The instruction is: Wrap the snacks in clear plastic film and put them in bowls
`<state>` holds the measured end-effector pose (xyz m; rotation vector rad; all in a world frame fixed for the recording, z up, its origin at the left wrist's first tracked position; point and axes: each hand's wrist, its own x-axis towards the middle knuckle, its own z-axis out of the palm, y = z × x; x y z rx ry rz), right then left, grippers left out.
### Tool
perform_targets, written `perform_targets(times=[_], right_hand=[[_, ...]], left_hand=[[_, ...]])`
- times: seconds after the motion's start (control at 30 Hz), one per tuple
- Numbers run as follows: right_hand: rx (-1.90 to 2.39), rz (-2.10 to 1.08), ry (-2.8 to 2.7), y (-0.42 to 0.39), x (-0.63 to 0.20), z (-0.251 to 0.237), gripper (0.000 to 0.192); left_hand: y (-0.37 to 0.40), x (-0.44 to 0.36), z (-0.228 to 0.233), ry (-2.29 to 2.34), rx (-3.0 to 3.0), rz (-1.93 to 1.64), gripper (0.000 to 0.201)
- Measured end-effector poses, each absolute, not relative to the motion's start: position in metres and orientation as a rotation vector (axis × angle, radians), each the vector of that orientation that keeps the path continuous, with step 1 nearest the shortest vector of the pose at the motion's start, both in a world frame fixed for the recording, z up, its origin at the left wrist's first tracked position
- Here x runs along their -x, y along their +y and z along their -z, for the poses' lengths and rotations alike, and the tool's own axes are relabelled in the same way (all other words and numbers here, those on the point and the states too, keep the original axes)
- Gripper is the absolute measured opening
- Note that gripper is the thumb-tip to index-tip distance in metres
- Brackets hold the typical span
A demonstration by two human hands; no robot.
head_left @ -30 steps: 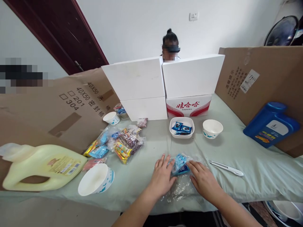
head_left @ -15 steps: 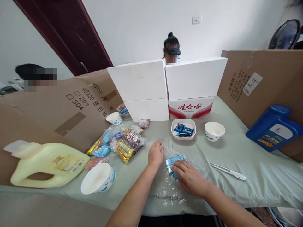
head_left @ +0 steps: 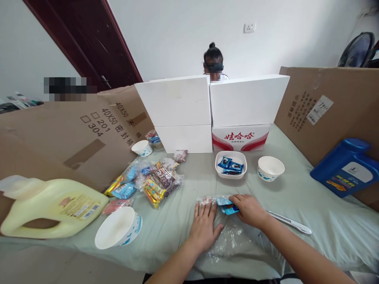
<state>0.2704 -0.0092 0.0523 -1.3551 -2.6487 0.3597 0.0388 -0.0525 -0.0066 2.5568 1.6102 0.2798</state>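
My left hand (head_left: 204, 227) lies flat with fingers spread on a clear plastic bag (head_left: 227, 241) near the table's front. Small pinkish packets show beyond its fingertips, partly covered. My right hand (head_left: 249, 212) is closed on light-blue packets (head_left: 226, 206) at the far side of the bag; how many it grips I cannot tell. Behind the hands stands a white square bowl (head_left: 218, 172) with several dark-blue packets (head_left: 233, 165) in it. A white utility knife (head_left: 291, 223) rests on the cloth just right of my right hand.
Round bowls stand at right (head_left: 270, 169), front left (head_left: 118, 228) and back left (head_left: 142, 148). Bagged snacks (head_left: 162, 179) lie left, near a yellow detergent bottle (head_left: 53, 197). A blue bottle (head_left: 346, 169) stands right. White boxes (head_left: 180, 100) and cardboard (head_left: 331, 94) wall the table; two people are beyond.
My left hand has gone from curled at the bag's left edge to flat on it. My right hand has moved the light-blue packets away from me and slightly right. The view has shifted slightly.
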Motion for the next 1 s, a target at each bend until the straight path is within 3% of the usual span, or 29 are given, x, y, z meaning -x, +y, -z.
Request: perform_targets(times=[0.13,0.23,0.37,0.6,0.73,0.87,1.0], right_hand=[[1.225,-0.523,-2.387,0.011,-0.286,-0.063,0.03],[1.302,-0.631,-2.12,0.042,-0.295,-0.08,0.034],[1.599,-0.429,-1.993,0.102,-0.296,-0.104,0.043],[1.8,-0.296,-2.042,0.167,-0.29,-0.128,0.035],[1.653,-0.277,-2.2,0.134,-0.269,-0.131,0.034],[1.319,-0.482,-2.576,0.055,-0.233,-0.111,0.033],[1.077,-0.628,-3.025,-0.016,-0.235,-0.089,0.057]], left_hand=[[-0.053,-0.042,-0.001,1.606,-2.506,-0.242,0.07],[-0.055,-0.043,-0.002,1.611,-2.47,-0.221,0.069],[-0.055,-0.042,0.0,1.617,-2.445,-0.228,0.068],[-0.055,-0.04,0.001,1.627,-2.43,-0.245,0.065],[-0.054,-0.04,0.005,1.632,-2.457,-0.258,0.064],[-0.053,-0.042,0.008,1.635,-2.507,-0.274,0.064],[-0.053,-0.039,0.003,1.615,-2.515,-0.276,0.064]])
